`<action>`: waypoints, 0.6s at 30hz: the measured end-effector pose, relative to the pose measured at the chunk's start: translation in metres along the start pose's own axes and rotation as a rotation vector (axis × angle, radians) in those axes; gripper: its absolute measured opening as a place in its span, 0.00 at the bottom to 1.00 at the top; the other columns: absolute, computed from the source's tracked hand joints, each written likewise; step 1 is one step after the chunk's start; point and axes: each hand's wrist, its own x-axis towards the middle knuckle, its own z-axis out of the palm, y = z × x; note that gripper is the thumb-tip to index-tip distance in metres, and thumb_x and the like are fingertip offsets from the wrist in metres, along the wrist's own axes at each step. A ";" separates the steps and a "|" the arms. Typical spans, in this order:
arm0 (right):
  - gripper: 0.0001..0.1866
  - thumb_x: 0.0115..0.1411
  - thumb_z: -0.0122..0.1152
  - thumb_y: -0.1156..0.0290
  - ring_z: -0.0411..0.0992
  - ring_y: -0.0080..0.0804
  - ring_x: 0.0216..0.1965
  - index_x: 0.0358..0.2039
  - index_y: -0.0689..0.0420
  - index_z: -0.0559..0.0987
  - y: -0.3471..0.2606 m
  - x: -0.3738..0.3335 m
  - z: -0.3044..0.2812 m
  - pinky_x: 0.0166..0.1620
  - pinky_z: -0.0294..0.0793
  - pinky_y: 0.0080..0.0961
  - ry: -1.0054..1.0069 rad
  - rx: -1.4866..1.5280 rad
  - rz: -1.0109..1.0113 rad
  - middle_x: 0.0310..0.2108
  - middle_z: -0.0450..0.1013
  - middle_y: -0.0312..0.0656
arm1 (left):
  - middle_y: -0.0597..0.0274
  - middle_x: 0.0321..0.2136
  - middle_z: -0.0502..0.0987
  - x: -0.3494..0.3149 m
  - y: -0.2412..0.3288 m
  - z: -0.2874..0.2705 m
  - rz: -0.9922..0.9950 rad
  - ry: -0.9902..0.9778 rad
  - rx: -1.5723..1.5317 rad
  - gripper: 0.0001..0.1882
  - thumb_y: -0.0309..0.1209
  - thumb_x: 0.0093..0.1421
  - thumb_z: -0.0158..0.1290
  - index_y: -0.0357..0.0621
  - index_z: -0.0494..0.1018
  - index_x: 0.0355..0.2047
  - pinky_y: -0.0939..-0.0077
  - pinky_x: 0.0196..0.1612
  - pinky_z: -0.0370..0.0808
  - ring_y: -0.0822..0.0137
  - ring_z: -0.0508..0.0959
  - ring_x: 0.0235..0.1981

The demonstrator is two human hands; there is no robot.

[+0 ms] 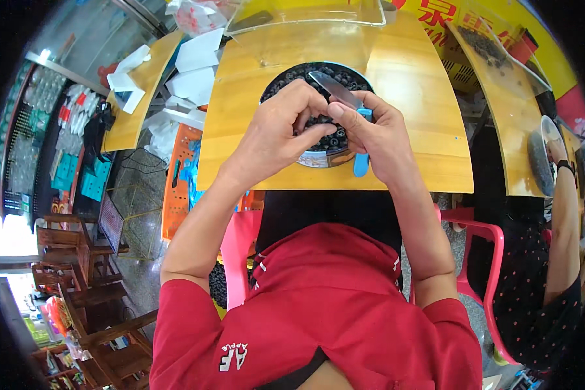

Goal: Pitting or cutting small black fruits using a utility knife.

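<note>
My right hand (378, 133) is closed round a small knife (335, 88). Its blue handle comes out below the palm, and its metal blade points up and left. Close beside it, my left hand (276, 127) has its fingers curled in, the fingertips meeting the right thumb; whatever lies between them is too small or hidden to make out. Under both hands stands a round tub (315, 160) full of small black ring-shaped pieces (318, 67). The hands hide much of its middle.
The tub stands on a yellow wooden table (429, 130). A clear plastic bin (305, 42) is at the far edge. An orange crate (175, 188) stands at the left, below white cartons (198, 52). On the right, another person's hand (556, 151) reaches into a bowl (541, 162).
</note>
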 end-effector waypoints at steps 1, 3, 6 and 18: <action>0.14 0.57 0.65 0.67 0.55 0.10 0.15 0.40 0.60 0.76 -0.001 0.000 0.000 0.18 0.51 0.11 -0.003 -0.002 0.001 0.19 0.64 0.26 | 0.65 0.23 0.64 0.000 -0.001 -0.002 0.016 -0.017 0.032 0.13 0.22 0.50 0.60 0.41 0.69 0.35 0.77 0.23 0.61 0.73 0.62 0.19; 0.15 0.56 0.66 0.67 0.56 0.10 0.15 0.40 0.60 0.76 -0.002 -0.001 -0.002 0.18 0.51 0.11 -0.024 -0.026 -0.006 0.19 0.64 0.26 | 0.64 0.24 0.65 0.001 0.003 -0.005 0.031 -0.030 0.065 0.14 0.22 0.50 0.60 0.42 0.69 0.37 0.76 0.23 0.62 0.72 0.62 0.20; 0.15 0.55 0.67 0.67 0.56 0.10 0.16 0.40 0.60 0.76 -0.003 -0.003 0.002 0.18 0.51 0.11 -0.003 -0.090 -0.060 0.19 0.64 0.26 | 0.65 0.25 0.67 0.002 0.014 -0.004 -0.129 -0.042 -0.006 0.17 0.22 0.50 0.60 0.42 0.69 0.41 0.77 0.25 0.64 0.73 0.63 0.21; 0.17 0.56 0.66 0.70 0.57 0.10 0.15 0.43 0.60 0.72 0.000 0.003 -0.003 0.17 0.54 0.10 -0.023 0.279 0.057 0.21 0.66 0.28 | 0.69 0.28 0.70 -0.006 -0.012 0.028 -0.133 0.255 -0.284 0.11 0.24 0.54 0.59 0.39 0.74 0.38 0.86 0.24 0.61 0.81 0.63 0.21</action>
